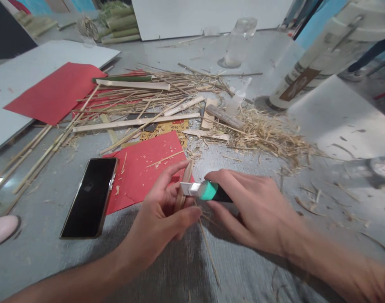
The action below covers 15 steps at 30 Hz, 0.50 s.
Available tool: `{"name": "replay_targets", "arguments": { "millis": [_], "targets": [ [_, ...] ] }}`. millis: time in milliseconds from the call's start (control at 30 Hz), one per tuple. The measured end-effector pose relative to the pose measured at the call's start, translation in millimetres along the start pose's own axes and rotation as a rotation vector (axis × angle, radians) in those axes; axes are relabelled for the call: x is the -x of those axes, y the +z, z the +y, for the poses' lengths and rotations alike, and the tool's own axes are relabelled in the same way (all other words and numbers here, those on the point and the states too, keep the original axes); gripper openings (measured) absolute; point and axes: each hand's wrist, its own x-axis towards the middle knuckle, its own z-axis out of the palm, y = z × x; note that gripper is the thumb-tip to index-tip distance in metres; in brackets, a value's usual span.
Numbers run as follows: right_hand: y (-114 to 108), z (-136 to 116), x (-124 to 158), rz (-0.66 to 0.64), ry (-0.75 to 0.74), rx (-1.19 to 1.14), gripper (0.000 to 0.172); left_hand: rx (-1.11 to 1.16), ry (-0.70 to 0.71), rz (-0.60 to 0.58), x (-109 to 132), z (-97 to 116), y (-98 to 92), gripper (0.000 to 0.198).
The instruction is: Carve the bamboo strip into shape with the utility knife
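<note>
Near the middle of the head view, my left hand (161, 214) is wrapped round a short bamboo piece (186, 173) that stands roughly upright between its fingers. My right hand (252, 206) grips a utility knife (210, 191) with a green and black handle, its blade pointing left. The blade (185, 188) lies across the bamboo piece; the exact contact is blurred. A thin strip (209, 248) slants down below my left hand. Behind my left hand lies a red paper (138, 168) with shavings on it.
A phone (89, 198) lies left of my left hand. Bamboo strips (126, 94) and a shavings heap (268, 134) spread behind. A clear bottle (239, 42), a large white cylinder (325, 54) and a white board (54, 59) stand or lie farther off.
</note>
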Motion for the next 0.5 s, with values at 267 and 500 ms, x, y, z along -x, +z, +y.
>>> {"name": "replay_targets", "arguments": {
  "millis": [267, 500],
  "targets": [
    [3.7, -3.2, 1.7, -0.021, -0.03, 0.025, 0.015, -0.04, 0.015, 0.063, -2.5, 1.3, -0.6, 0.068],
    [3.8, -1.2, 1.2, -0.028, -0.052, 0.023, 0.02, -0.033, 0.039, 0.041, -3.1, -0.3, -1.7, 0.064]
  ]
}}
